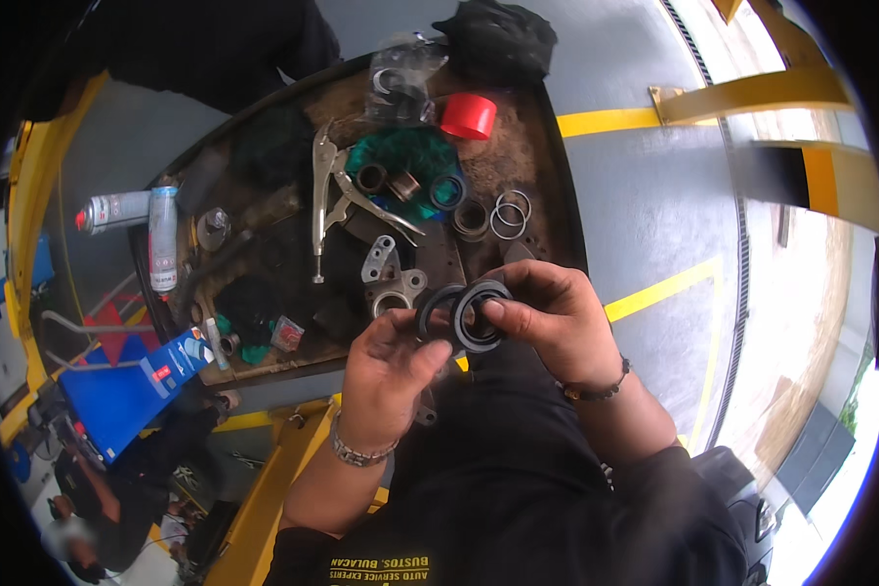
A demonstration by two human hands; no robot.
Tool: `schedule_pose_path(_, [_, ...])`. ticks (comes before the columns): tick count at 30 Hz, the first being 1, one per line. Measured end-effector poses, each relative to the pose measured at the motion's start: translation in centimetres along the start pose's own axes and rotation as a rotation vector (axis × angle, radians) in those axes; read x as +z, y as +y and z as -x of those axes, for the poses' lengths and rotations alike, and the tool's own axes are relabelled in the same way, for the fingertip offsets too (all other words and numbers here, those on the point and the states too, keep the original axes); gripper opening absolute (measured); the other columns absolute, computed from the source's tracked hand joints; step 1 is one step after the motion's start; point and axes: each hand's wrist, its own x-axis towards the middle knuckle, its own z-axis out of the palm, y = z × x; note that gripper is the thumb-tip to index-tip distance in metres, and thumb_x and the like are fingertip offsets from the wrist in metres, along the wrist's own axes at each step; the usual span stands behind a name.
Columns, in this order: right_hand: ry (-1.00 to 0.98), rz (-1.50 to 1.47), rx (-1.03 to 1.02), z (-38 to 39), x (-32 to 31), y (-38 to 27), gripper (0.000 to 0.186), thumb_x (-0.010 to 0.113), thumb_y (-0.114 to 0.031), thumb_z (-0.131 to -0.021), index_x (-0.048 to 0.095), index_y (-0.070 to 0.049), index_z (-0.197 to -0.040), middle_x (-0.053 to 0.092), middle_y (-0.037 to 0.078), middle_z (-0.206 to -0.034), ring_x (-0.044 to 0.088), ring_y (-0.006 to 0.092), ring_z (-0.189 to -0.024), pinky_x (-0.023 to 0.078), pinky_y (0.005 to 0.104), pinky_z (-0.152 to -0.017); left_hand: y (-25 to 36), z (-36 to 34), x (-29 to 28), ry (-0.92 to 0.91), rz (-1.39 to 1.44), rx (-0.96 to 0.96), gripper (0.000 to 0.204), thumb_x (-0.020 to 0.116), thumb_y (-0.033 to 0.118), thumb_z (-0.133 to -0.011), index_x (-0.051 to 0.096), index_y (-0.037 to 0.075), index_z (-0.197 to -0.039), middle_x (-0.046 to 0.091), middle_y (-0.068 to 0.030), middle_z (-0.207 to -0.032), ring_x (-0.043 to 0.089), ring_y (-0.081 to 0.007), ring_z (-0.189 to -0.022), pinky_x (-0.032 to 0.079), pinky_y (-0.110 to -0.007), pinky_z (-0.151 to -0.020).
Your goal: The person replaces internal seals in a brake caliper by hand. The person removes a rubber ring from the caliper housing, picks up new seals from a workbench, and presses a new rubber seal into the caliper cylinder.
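Two dark ring seals are held side by side in front of my body, over the table's near edge. My left hand [386, 366] pinches one dark ring seal [426, 311] between thumb and fingers. In my right hand [557, 317] is the other ring seal [479, 344], its thumb pressed over the opening. The two rings overlap in view, and I cannot tell whether they touch. Just beyond my left fingers lies a metal bracket [379, 262] with several holes. Farther off are a metal bushing [470, 220] and two thin silver rings [510, 214].
Locking pliers [322, 205] lie on the worn table [542, 146] beside a green cloth [400, 146] bearing bushings and a blue-edged ring [447, 191]. A red cylinder [468, 116] stands beyond. Spray cans [164, 239] are at left; a co-worker [98, 488] is at lower left.
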Motion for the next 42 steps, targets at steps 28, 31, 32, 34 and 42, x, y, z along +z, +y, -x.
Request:
schedule_pose_path(28, [-0.133,-0.287,0.004,7.8,-1.9,1.0,0.018,0.073,-0.009,-0.096,0.067,0.001,-0.11,0.07,0.004,-0.095,0.067,0.0098,-0.082,0.055,0.0255,-0.076,1.4,6.3,5.6,-0.015,-0.353,0.125,0.03,0.071,-0.003,-0.091,0.064,-0.004,-0.12,0.068,-0.0119,-0.12,0.065,-0.017,-0.112,0.05,-0.033,-0.102])
schedule_pose_path(31, [-0.142,-0.257,0.007,8.0,-1.6,0.8,0.015,0.074,-0.006,-0.094,0.066,0.001,-0.105,0.07,0.004,-0.095,0.067,0.0106,-0.083,0.055,0.0259,-0.077,1.8,6.9,5.8,-0.013,-0.371,0.14,0.028,0.071,-0.002,-0.091,0.064,-0.003,-0.119,0.069,-0.0119,-0.12,0.066,-0.0162,-0.109,0.051,-0.032,-0.1])
schedule_pose_path(32, [-0.143,-0.253,0.014,8.1,-1.6,0.8,0.015,0.075,-0.004,-0.093,0.065,0.001,-0.103,0.07,0.006,-0.096,0.068,0.0125,-0.084,0.056,0.0269,-0.078,1.8,7.0,5.8,-0.018,-0.376,0.149,0.028,0.071,-0.002,-0.092,0.064,-0.003,-0.119,0.069,-0.0119,-0.119,0.066,-0.016,-0.108,0.051,-0.032,-0.099])
schedule_pose_path(34, [-0.162,-0.244,0.009,8.2,-1.5,0.6,0.015,0.075,-0.004,-0.092,0.065,0.001,-0.103,0.069,0.004,-0.097,0.066,0.0115,-0.086,0.055,0.0263,-0.079,1.9,7.1,5.8,-0.022,-0.386,0.163,0.027,0.07,-0.001,-0.092,0.064,-0.003,-0.118,0.069,-0.0118,-0.119,0.067,-0.0154,-0.107,0.051,-0.032,-0.098])
schedule_pose_path(42, [-0.234,-0.193,-0.064,8.5,-1.6,0.5,0.014,0.074,-0.003,-0.093,0.064,-0.001,-0.103,0.065,-0.001,-0.098,0.06,0.0061,-0.093,0.051,0.024,-0.083,1.9,7.4,6.6,0.007,-0.323,0.167,0.027,0.07,0.0,-0.092,0.065,-0.005,-0.119,0.072,-0.011,-0.113,0.068,-0.0155,-0.104,0.052,-0.031,-0.097])
